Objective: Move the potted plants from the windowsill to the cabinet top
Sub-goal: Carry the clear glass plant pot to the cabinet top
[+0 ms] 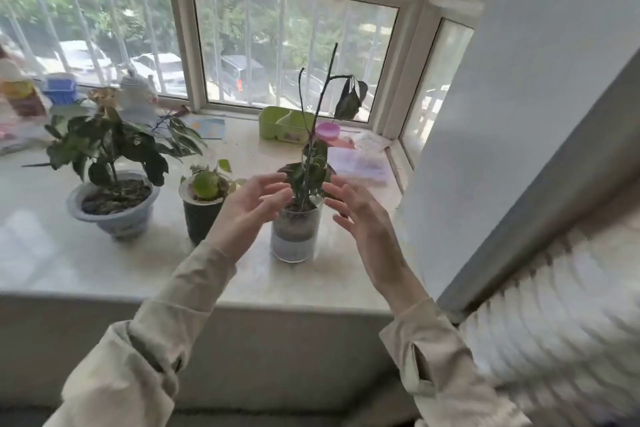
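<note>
windowsill [104, 274]: pale polished stone, glossy | clear pot [297, 232]: see-through glass or plastic, smooth | blue-grey pot [114, 215]: glazed ceramic look | black pot [201, 218]: matt | green box [282, 123]: plastic | sleeves [180, 302]: beige cloth

Pale blue is being shown by the left pot [114, 218], black by the middle pot [201, 220], lime green by the box [282, 125], cream marbling by the windowsill [104, 270].

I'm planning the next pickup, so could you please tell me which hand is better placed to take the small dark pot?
Left. The left hand hovers open right beside the small dark pot, while the right hand is on the far side of the clear pot.
</note>
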